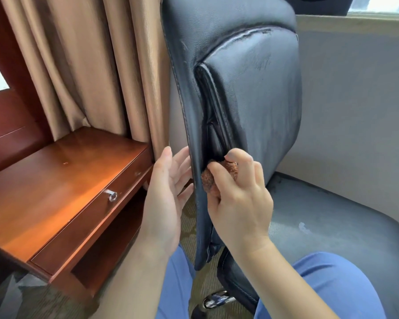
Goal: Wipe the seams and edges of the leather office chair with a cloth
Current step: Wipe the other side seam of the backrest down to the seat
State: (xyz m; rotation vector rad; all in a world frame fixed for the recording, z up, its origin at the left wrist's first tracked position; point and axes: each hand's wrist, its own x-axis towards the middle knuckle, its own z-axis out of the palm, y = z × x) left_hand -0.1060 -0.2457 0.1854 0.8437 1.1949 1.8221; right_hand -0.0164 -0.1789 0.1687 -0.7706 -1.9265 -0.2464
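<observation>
Brown cloth (213, 178) is bunched in right hand (237, 203), centre frame, and pressed into the backrest's (251, 93) stitched side seam (219, 107). Left hand (165, 199), fingers straight, is laid vs. the outer edge, prob. to brace the chair.

The chair backrest (235, 93) stands upright at centre, its seat (336, 226) to the right. A wooden desk (62, 187) sits left, curtains (90, 65) behind it. Left hand (166, 199) lies behind the backrest's edge; right hand (240, 199) presses a cloth (209, 178) into the front seam.
</observation>
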